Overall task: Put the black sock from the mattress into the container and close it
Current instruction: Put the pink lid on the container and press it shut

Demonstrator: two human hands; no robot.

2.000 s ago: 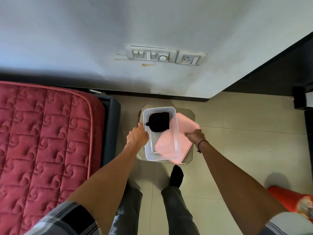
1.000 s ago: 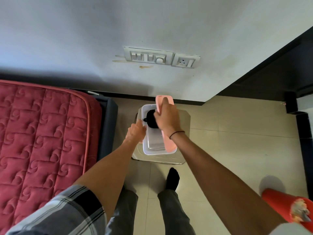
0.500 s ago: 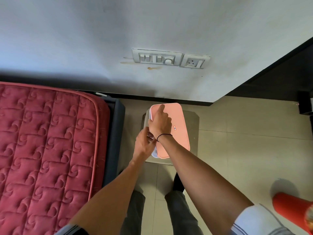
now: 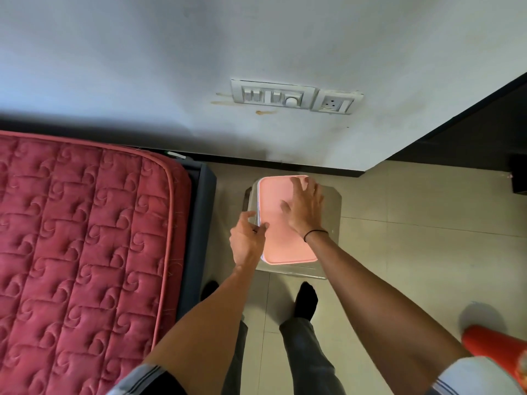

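Note:
The pink lid (image 4: 281, 240) lies flat over the clear container, whose wall shows only as a thin edge (image 4: 259, 206) at the left. The container stands on a small grey stool (image 4: 332, 212). The black sock is hidden under the lid. My right hand (image 4: 305, 209) lies palm down on the far right part of the lid, fingers spread. My left hand (image 4: 246, 240) grips the container's left edge, thumb on the lid's rim. The red quilted mattress (image 4: 79, 252) lies to the left, with no sock on it.
The mattress sits on a dark bed frame (image 4: 199, 229) close to the stool's left side. A white wall with a switch panel (image 4: 273, 94) rises behind. My feet in black socks (image 4: 305, 300) stand on the tiled floor. A red object (image 4: 493, 349) lies at the lower right.
The lid swung from a tilt at the container's right side to flat on top, covering the sock. My right hand slid from the lid's left edge to its far right part.

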